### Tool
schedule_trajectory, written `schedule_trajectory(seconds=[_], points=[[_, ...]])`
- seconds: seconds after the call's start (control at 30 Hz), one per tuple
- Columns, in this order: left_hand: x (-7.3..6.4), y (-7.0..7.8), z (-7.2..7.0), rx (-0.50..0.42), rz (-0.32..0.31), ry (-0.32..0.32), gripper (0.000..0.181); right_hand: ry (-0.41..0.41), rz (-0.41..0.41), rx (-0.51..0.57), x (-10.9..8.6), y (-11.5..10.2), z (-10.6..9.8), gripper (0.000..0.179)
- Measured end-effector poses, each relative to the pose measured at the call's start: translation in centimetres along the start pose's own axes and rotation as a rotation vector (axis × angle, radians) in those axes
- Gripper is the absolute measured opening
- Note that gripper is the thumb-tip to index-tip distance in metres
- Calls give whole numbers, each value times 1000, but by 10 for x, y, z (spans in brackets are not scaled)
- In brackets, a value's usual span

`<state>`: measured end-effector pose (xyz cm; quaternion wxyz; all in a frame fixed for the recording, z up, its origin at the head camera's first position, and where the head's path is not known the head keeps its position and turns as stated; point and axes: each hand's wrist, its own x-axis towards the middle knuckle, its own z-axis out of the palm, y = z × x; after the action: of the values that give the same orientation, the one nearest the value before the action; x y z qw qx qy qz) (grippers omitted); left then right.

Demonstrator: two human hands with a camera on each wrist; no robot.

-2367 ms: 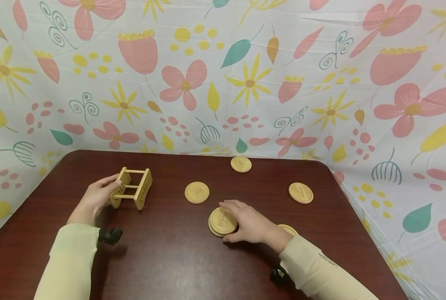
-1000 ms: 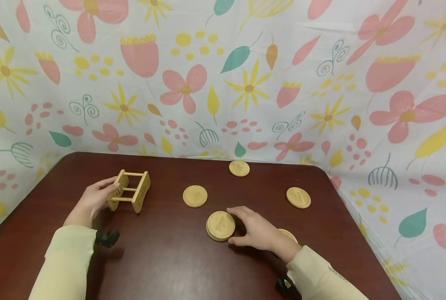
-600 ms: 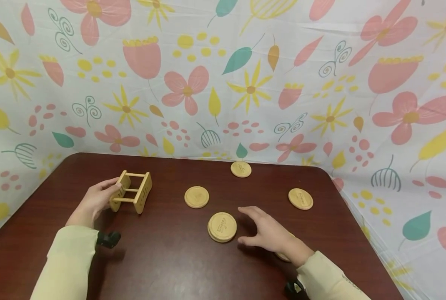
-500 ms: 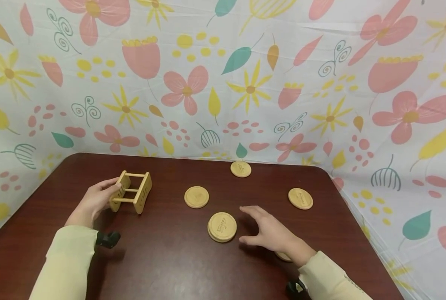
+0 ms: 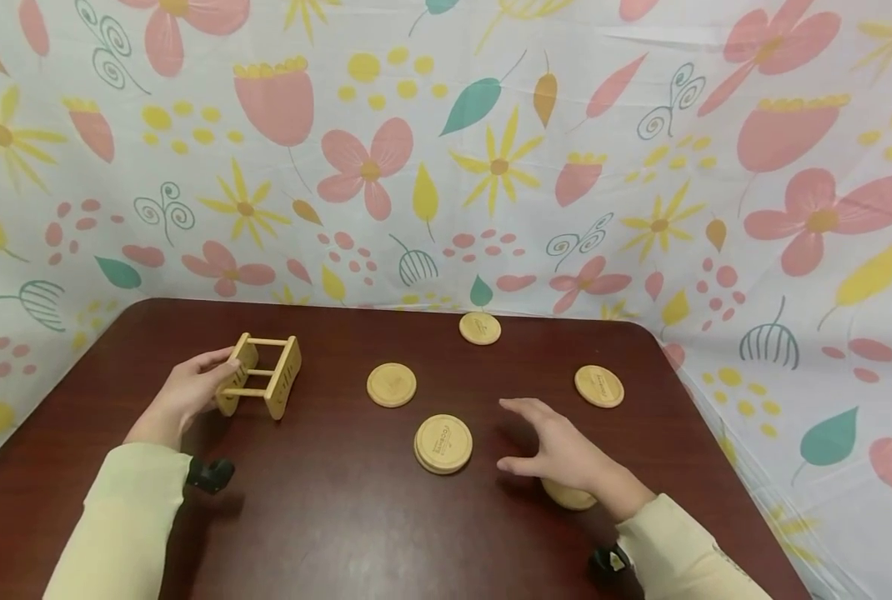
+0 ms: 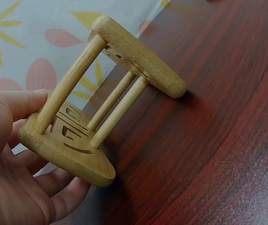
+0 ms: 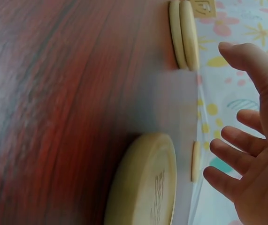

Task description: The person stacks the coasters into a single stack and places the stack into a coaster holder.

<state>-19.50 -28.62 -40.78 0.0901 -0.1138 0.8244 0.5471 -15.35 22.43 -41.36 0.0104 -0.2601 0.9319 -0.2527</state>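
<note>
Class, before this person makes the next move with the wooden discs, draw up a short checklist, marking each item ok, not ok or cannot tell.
1. Left hand holding the wooden holder: ok, it grips one end.
2. Holder free of discs: ok, none shows inside it.
3. Holder resting fully on the table: cannot tell.
4. Right hand free: ok, open and holding nothing.
5. Two-disc stack lying flat: ok, though its edges are slightly out of line.
6. Disc below the right hand in plain sight: not ok, partly hidden in the head view.
</note>
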Motion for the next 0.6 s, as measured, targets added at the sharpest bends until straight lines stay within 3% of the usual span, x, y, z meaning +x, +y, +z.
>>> schedule_trajectory(seconds=[0.4, 0.6], points=[[4, 11, 4, -6, -31, 22, 62, 20, 54, 6, -16, 14, -15, 82], [2, 15, 2, 11, -43, -14, 56, 4, 83, -18, -23, 22, -19, 84]])
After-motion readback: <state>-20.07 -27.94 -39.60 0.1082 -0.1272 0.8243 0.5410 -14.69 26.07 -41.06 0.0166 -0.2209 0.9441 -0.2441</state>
